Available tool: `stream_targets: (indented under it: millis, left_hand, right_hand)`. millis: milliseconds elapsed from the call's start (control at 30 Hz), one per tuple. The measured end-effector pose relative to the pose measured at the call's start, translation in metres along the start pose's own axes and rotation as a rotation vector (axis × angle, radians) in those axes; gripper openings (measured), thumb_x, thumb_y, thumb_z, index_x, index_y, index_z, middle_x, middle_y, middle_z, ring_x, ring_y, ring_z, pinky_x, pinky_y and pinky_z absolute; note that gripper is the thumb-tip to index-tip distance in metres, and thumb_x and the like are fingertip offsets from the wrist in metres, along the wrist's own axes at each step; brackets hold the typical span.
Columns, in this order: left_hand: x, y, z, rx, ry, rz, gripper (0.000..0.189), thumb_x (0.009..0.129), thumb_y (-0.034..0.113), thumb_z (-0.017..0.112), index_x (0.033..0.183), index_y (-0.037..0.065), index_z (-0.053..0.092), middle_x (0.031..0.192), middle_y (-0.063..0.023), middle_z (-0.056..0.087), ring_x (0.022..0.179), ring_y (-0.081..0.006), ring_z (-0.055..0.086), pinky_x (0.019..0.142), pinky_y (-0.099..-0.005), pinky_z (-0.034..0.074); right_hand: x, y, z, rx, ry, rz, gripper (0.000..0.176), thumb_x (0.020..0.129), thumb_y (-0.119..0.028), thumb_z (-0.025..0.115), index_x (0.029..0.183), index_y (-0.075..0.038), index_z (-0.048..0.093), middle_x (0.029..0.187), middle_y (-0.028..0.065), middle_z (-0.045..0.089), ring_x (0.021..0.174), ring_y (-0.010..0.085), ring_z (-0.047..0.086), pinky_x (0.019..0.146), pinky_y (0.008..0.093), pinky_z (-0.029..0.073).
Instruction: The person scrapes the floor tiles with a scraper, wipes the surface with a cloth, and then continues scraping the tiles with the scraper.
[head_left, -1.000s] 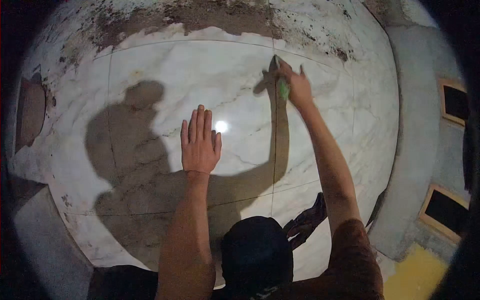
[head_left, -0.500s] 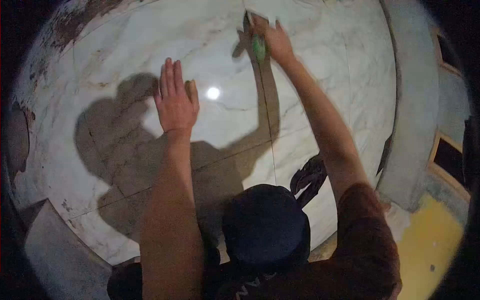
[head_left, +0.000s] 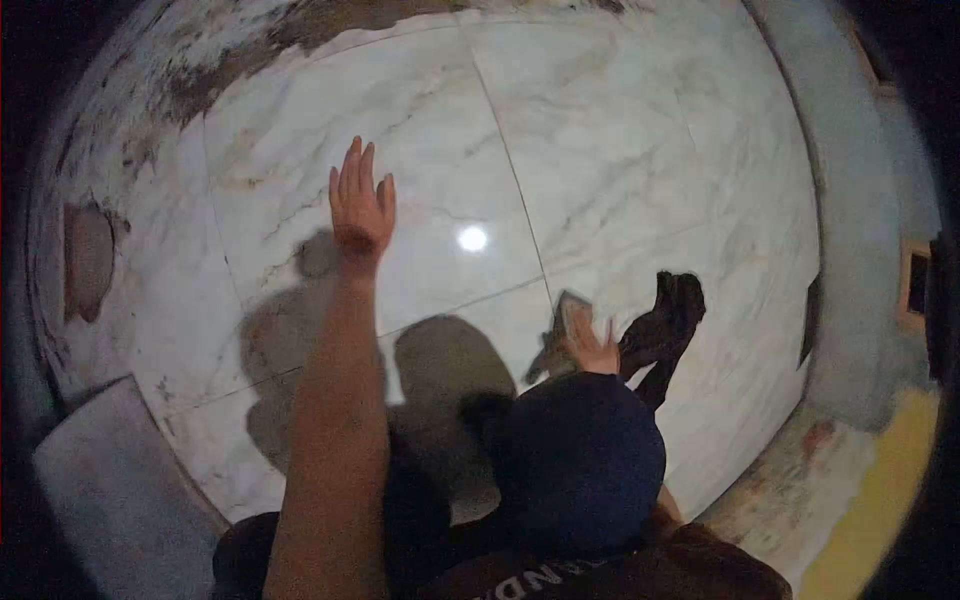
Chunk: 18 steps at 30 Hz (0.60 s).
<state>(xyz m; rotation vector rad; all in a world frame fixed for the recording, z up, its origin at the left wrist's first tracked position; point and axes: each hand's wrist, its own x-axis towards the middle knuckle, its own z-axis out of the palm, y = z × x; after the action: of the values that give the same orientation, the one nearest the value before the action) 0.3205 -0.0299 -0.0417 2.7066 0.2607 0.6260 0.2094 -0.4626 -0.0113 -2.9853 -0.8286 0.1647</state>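
My left hand [head_left: 362, 212] is stretched out over the white marble-look tiles [head_left: 400, 95], fingers extended and nothing in them. Close in front of a dark cap [head_left: 580, 465], my right hand [head_left: 592, 345] is low against the tiled surface. Its fingers lie on a flat grey scraper-like tool [head_left: 573, 299], of which only the far edge shows; the handle is hidden under the hand. A crumpled dark cloth-like thing [head_left: 672, 325] lies just right of that hand.
Rough, broken edging [head_left: 250, 70] runs along the upper left. A brownish patch [head_left: 90, 262] is at far left, and a grey slab [head_left: 125, 455] at lower left. Along the right stands a grey wall-like strip [head_left: 850, 200], with a yellow patch [head_left: 885, 490] below it.
My right hand has come back from the far tiles to close by the cap, and the tool's green handle no longer shows. My left hand stays extended; the view has shifted.
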Motion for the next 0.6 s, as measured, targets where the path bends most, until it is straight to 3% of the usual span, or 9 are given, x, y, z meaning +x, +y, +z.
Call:
stream_targets:
  millis: [67, 100, 133, 300, 333, 433, 500, 533, 600]
  left_hand:
    - [0.007, -0.007, -0.009, 0.033, -0.046, 0.123, 0.050, 0.099, 0.023, 0.052, 0.145, 0.004, 0.042, 0.155, -0.0106, 0.039, 0.142, -0.0269, 0.038, 0.118, -0.0489, 0.026]
    - [0.013, -0.027, -0.023, 0.070, -0.107, 0.147, 0.049, 0.099, 0.022, 0.053, 0.144, 0.004, 0.043, 0.152, -0.0107, 0.042, 0.140, -0.0279, 0.040, 0.117, -0.0477, 0.028]
    - [0.024, -0.047, -0.035, 0.107, -0.154, 0.168, 0.048, 0.098, 0.020, 0.054, 0.143, 0.003, 0.044, 0.150, -0.0108, 0.045, 0.138, -0.0290, 0.042, 0.117, -0.0464, 0.029]
    - [0.071, -0.005, -0.099, 0.105, -0.130, 0.176, 0.045, 0.101, 0.019, 0.051, 0.143, 0.004, 0.045, 0.146, -0.0130, 0.050, 0.134, -0.0316, 0.046, 0.110, -0.0446, 0.037]
    - [0.074, -0.003, -0.102, 0.122, -0.166, 0.211, 0.046, 0.102, 0.021, 0.051, 0.144, 0.005, 0.044, 0.146, -0.0141, 0.049, 0.133, -0.0319, 0.047, 0.110, -0.0452, 0.037]
    - [0.075, 0.002, -0.099, 0.142, -0.154, 0.317, 0.048, 0.102, 0.023, 0.050, 0.146, 0.006, 0.042, 0.146, -0.0162, 0.049, 0.132, -0.0329, 0.048, 0.111, -0.0460, 0.036]
    - [0.068, 0.020, -0.101, 0.141, -0.146, 0.314, 0.049, 0.102, 0.024, 0.050, 0.145, 0.004, 0.042, 0.145, -0.0184, 0.049, 0.131, -0.0343, 0.049, 0.113, -0.0461, 0.034]
    - [0.062, 0.030, -0.101, 0.141, -0.146, 0.322, 0.049, 0.102, 0.024, 0.050, 0.145, 0.004, 0.042, 0.145, -0.0184, 0.049, 0.131, -0.0343, 0.049, 0.113, -0.0461, 0.034]
    - [0.051, 0.048, -0.099, 0.127, -0.240, 0.333, 0.049, 0.101, 0.024, 0.050, 0.145, 0.002, 0.042, 0.147, -0.0167, 0.048, 0.132, -0.0343, 0.047, 0.112, -0.0462, 0.034]
  right_hand:
    - [-0.024, 0.024, -0.019, 0.173, 0.091, 0.270, 0.029, 0.095, -0.015, 0.054, 0.120, -0.004, 0.063, 0.148, 0.0151, 0.049, 0.135, 0.0308, 0.050, 0.121, 0.0562, 0.013]
    - [-0.031, 0.033, -0.011, 0.336, 0.408, 0.405, 0.042, 0.092, -0.011, 0.055, 0.134, -0.010, 0.060, 0.133, 0.0128, 0.063, 0.131, 0.0288, 0.054, 0.118, 0.0577, 0.020]
    - [-0.022, 0.013, -0.049, 0.235, 0.468, 0.483, 0.039, 0.093, -0.006, 0.052, 0.131, -0.007, 0.060, 0.135, 0.0147, 0.061, 0.132, 0.0316, 0.053, 0.117, 0.0568, 0.023]
    - [-0.094, 0.056, -0.062, -0.130, 0.339, 0.374, 0.035, 0.090, -0.005, 0.055, 0.125, -0.008, 0.060, 0.145, 0.0146, 0.054, 0.137, 0.0316, 0.048, 0.118, 0.0567, 0.021]
    - [-0.094, 0.076, -0.063, -0.045, 0.425, 0.476, 0.029, 0.086, -0.003, 0.058, 0.114, -0.009, 0.062, 0.149, 0.0147, 0.048, 0.138, 0.0330, 0.046, 0.118, 0.0561, 0.022]
    - [-0.074, 0.144, -0.037, -0.157, 0.452, 0.645, 0.027, 0.086, -0.007, 0.054, 0.110, -0.011, 0.065, 0.144, 0.0176, 0.053, 0.127, 0.0324, 0.055, 0.119, 0.0578, 0.019]
    - [-0.057, 0.143, -0.028, -0.075, 0.232, 0.595, 0.031, 0.086, -0.009, 0.055, 0.114, -0.013, 0.067, 0.140, 0.0179, 0.055, 0.123, 0.0345, 0.057, 0.119, 0.0562, 0.021]
    - [-0.053, 0.121, -0.027, -0.197, 0.330, 0.480, 0.029, 0.085, -0.011, 0.056, 0.110, -0.012, 0.070, 0.138, 0.0196, 0.056, 0.126, 0.0373, 0.054, 0.120, 0.0538, 0.023]
    - [-0.067, 0.086, -0.025, -0.207, 0.236, 0.393, 0.026, 0.080, -0.014, 0.059, 0.102, -0.013, 0.071, 0.140, 0.0230, 0.052, 0.129, 0.0394, 0.050, 0.117, 0.0579, 0.026]
